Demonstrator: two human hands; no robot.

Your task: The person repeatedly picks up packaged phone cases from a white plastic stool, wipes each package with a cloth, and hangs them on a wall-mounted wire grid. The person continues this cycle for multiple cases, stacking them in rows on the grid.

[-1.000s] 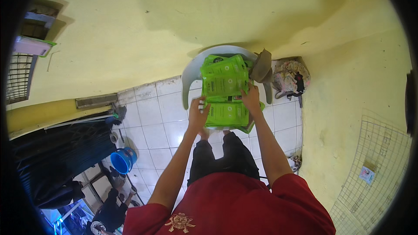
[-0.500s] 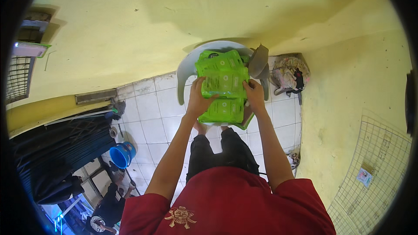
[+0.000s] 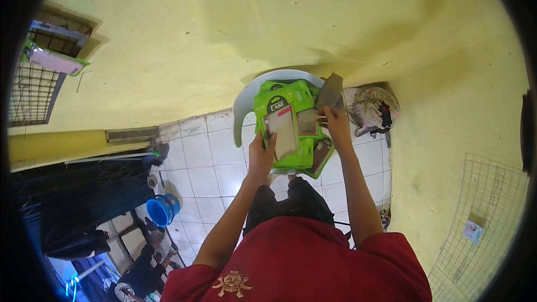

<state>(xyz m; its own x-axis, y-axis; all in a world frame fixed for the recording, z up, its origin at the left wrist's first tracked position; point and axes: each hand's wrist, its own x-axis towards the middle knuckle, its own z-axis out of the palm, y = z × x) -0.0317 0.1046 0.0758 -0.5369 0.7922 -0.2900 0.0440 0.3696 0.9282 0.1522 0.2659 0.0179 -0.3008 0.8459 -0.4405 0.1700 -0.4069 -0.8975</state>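
Note:
My left hand (image 3: 261, 155) is closed on the lower left edge of a green phone case pack (image 3: 281, 134), whose window shows a pale case. Close to its right side, a second pack (image 3: 307, 123) shows a darker, reddish-edged case. My right hand (image 3: 338, 126) pinches that pack at its right edge, fingers partly hidden. Under and around these lie several more green packs (image 3: 299, 160), piled on a pale grey plastic chair (image 3: 246, 100). At the lower right of the pile, one pack (image 3: 321, 155) shows a brown case.
A grey-brown flat piece (image 3: 331, 90) stands up at the chair's right side. Beyond it, a patterned bag (image 3: 373, 107) rests by the yellow wall. A blue bucket (image 3: 161, 211) stands on the white tiles at left, near another person (image 3: 140, 271). Wire grids hang on both sides.
The top pack now shows its windowed front instead of its printed green back. My left hand has shifted down its left edge, and the darker pack has come into view by my right hand.

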